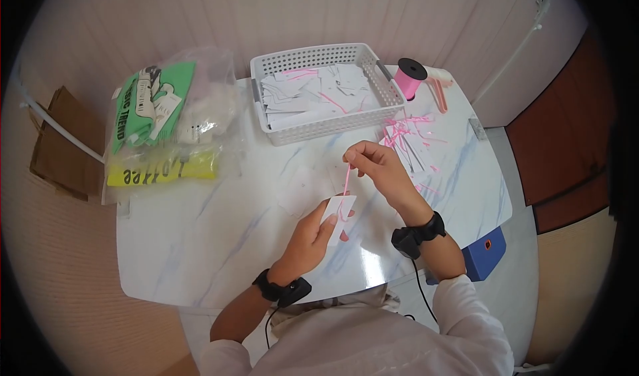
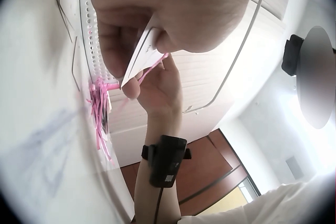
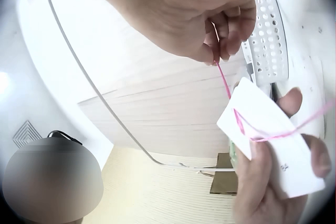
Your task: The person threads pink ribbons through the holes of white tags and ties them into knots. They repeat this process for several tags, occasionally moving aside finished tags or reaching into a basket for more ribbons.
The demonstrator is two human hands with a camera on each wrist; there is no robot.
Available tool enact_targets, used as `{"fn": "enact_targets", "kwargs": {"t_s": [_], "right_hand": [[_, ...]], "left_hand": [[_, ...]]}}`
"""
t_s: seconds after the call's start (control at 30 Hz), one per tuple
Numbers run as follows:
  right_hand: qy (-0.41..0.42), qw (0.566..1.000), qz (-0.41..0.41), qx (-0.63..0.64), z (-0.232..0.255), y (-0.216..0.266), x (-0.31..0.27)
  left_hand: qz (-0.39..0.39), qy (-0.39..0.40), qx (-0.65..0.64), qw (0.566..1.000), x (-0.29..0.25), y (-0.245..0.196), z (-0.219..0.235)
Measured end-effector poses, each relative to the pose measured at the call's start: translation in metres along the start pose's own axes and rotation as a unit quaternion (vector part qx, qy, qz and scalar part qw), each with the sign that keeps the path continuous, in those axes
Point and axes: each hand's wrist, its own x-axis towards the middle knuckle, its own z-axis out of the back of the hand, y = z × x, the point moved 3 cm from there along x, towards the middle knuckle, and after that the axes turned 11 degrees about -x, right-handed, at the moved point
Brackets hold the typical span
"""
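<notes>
My left hand (image 1: 307, 241) holds a small white card (image 1: 340, 208) between thumb and fingers, over the front part of the table. In the right wrist view the card (image 3: 286, 169) bears a small printed mark, and the thumb lies on its face. A thin pink ribbon (image 3: 224, 80) runs across the card near its upper end. Above and to the right, my right hand (image 1: 383, 170) pinches the ribbon's far end between thumb and fingertips. The stretch of ribbon (image 1: 347, 180) between the two hands looks straight.
A white perforated basket (image 1: 319, 134) with many white cards stands at the back. Right of it are a pink ribbon spool (image 1: 407, 83) and a pile of cards with pink ribbons (image 1: 407, 143). A clear plastic bag (image 1: 219, 120) with green and yellow packs lies at left.
</notes>
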Motion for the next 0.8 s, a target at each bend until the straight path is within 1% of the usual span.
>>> {"fn": "enact_targets", "kwargs": {"t_s": [0.03, 0.07, 0.13, 0.2, 0.23, 0.27, 0.3, 0.33, 0.37, 0.43, 0.47, 0.5, 0.53, 0.6, 0.63, 0.67, 0.7, 0.73, 0.77, 0.8], "right_hand": [[-0.003, 1.0, 0.0, 0.002, 0.0, -0.001, 0.002], [-0.011, 1.0, 0.001, -0.004, 0.0, -0.003, 0.003], [-0.027, 1.0, 0.0, -0.005, 0.001, -0.009, 0.005], [-0.068, 0.997, -0.018, -0.015, 0.003, -0.016, 0.009], [-0.075, 0.997, -0.021, -0.008, 0.003, -0.017, 0.01], [-0.093, 0.996, -0.011, -0.008, 0.003, -0.018, 0.011], [-0.112, 0.994, -0.001, -0.008, 0.003, -0.019, 0.012], [-0.12, 0.993, -0.004, 0.0, 0.002, -0.021, 0.012], [-0.119, 0.993, 0.005, -0.003, 0.0, -0.022, 0.013], [-0.124, 0.992, 0.016, -0.001, -0.005, -0.022, 0.012], [-0.153, 0.987, 0.047, -0.022, -0.007, -0.017, 0.007], [-0.18, 0.98, 0.078, -0.043, -0.01, -0.014, 0.002], [-0.182, 0.979, 0.079, -0.04, -0.01, -0.014, -0.004], [-0.079, 0.991, 0.083, -0.07, -0.014, -0.015, -0.017], [-0.08, 0.991, 0.083, -0.068, -0.016, -0.015, -0.025], [0.002, 0.995, 0.061, -0.077, -0.022, -0.015, -0.033], [0.084, 0.992, 0.038, -0.087, -0.028, -0.013, -0.041], [0.127, 0.988, 0.019, -0.082, -0.031, -0.009, -0.049], [0.125, 0.989, 0.018, -0.081, -0.031, -0.009, -0.05], [0.124, 0.989, 0.012, -0.079, -0.031, -0.009, -0.052]], "left_hand": [[0.005, -0.004, -0.024, 1.0, 0.0, 0.0, 0.0], [0.007, 0.0, -0.023, 1.0, -0.001, -0.002, 0.0], [0.031, 0.009, -0.051, 0.998, -0.001, -0.003, -0.002], [0.037, 0.015, -0.058, 0.998, -0.001, -0.002, -0.002], [0.039, 0.014, -0.066, 0.997, -0.002, -0.002, -0.002], [0.045, 0.02, -0.062, 0.997, -0.002, 0.0, -0.002], [0.033, 0.013, -0.048, 0.998, -0.002, 0.0, -0.001], [0.02, 0.007, -0.033, 0.999, -0.002, 0.001, -0.001], [0.026, 0.014, -0.027, 0.999, -0.003, 0.002, -0.002], [0.015, -0.045, -0.041, 0.998, -0.003, 0.004, 0.0], [0.015, -0.041, -0.037, 0.998, -0.002, 0.004, -0.001], [0.019, -0.08, -0.095, 0.992, -0.001, 0.004, 0.002], [0.024, -0.119, -0.152, 0.981, -0.001, 0.005, 0.004], [0.026, -0.116, -0.154, 0.981, 0.001, 0.007, 0.013], [0.026, -0.113, -0.159, 0.98, 0.001, 0.008, 0.016], [0.027, -0.112, -0.158, 0.981, 0.002, 0.008, 0.015], [0.004, -0.138, -0.13, 0.982, 0.002, 0.007, 0.014], [-0.019, -0.164, -0.102, 0.981, 0.002, 0.007, 0.013], [-0.018, -0.162, -0.102, 0.981, 0.002, 0.006, 0.011], [-0.025, -0.162, -0.076, 0.984, 0.002, 0.004, 0.011]]}}
